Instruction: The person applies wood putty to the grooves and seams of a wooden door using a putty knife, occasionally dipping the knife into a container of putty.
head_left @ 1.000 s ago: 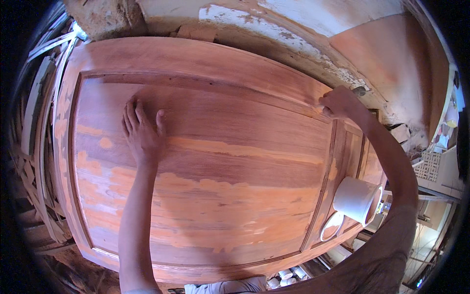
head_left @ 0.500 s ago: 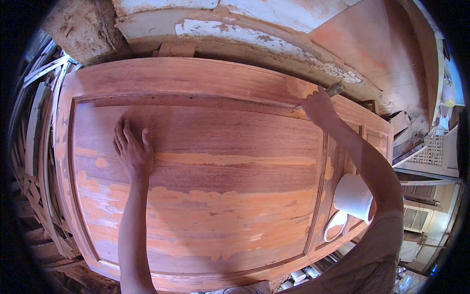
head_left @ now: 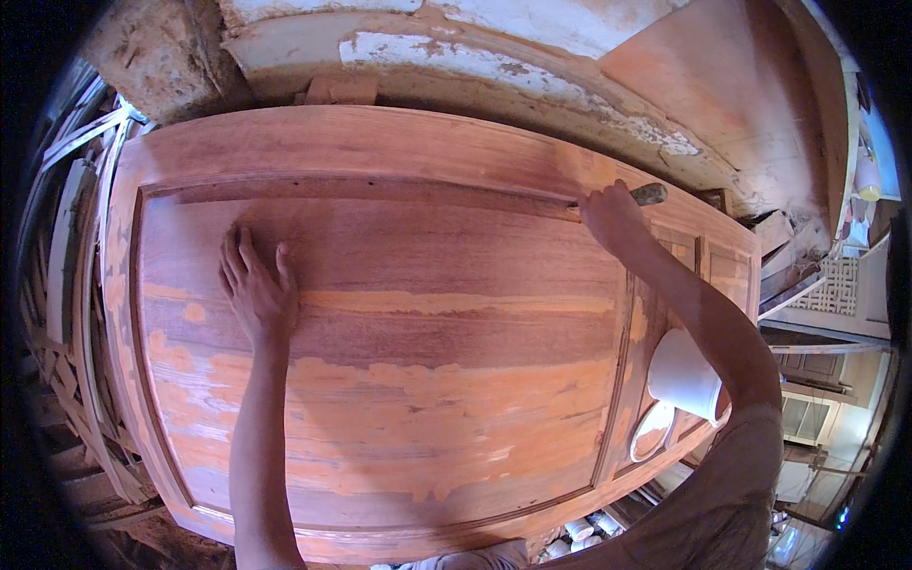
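A large brown wooden panelled door [head_left: 446,285] lies flat before me, streaked with orange filler across its near half. My left hand [head_left: 258,285] rests on the big panel at the left, palm down with fingers spread. At the far right, my right hand [head_left: 613,220] is closed around a narrow hand tool with a thick rounded handle [head_left: 649,195]. The tool's tip touches or nearly touches the far moulding groove of the panel, beside an orange patch. Most of its blade is hidden by my fingers, so its exact kind cannot be told.
A white bucket [head_left: 684,378] stands on the door's right part, next to a round lid [head_left: 653,431] with orange filler on it. Wood strips [head_left: 68,256] are stacked at the left. A peeling wall base [head_left: 532,71] runs along the far side.
My right hand has shifted slightly downward, and the tool handle now tilts less steeply. The left hand stays put on the panel.
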Demonstrator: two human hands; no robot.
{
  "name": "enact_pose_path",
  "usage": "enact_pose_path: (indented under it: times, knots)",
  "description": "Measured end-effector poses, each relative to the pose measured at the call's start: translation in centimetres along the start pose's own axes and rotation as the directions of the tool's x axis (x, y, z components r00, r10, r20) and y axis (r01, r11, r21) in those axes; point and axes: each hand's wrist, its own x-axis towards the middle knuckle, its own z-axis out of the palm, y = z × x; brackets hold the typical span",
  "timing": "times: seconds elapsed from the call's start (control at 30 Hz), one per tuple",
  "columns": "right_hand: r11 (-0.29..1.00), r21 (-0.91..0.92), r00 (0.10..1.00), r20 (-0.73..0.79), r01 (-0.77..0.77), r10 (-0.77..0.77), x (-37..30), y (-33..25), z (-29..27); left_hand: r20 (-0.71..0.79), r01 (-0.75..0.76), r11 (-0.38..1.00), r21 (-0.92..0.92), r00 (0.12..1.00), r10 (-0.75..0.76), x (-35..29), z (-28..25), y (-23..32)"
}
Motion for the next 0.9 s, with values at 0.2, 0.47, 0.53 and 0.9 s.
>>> enact_pose_path:
  times: [0.2, 0.47, 0.53, 0.9]
  knots:
    - [0.990, 0.112, 0.976, 0.189, 0.084, -0.104, 0.1, 0.8, -1.1, 0.020, 0.008, 1.000, 0.017, 1.000, -0.008, -0.1, -0.2, 0.0]
    - [0.944, 0.209, 0.952, 0.118, 0.254, -0.282, 2.1, 3.4, -1.6, 0.007, 0.017, 0.999, 0.047, 1.000, -0.017, -0.2, -0.1, -0.2]
    - [0.919, 0.179, 0.917, 0.133, 0.352, -0.377, 3.3, 4.4, -1.7, 0.009, 0.007, 1.000, 0.029, 1.000, -0.008, -0.2, -0.1, -0.1]
    - [-0.410, 0.886, 0.918, 0.327, -0.216, 0.223, 0.8, 6.1, -3.0, 0.031, 0.023, 0.998, 0.055, 0.999, -0.025, -0.1, 0.0, 0.5]
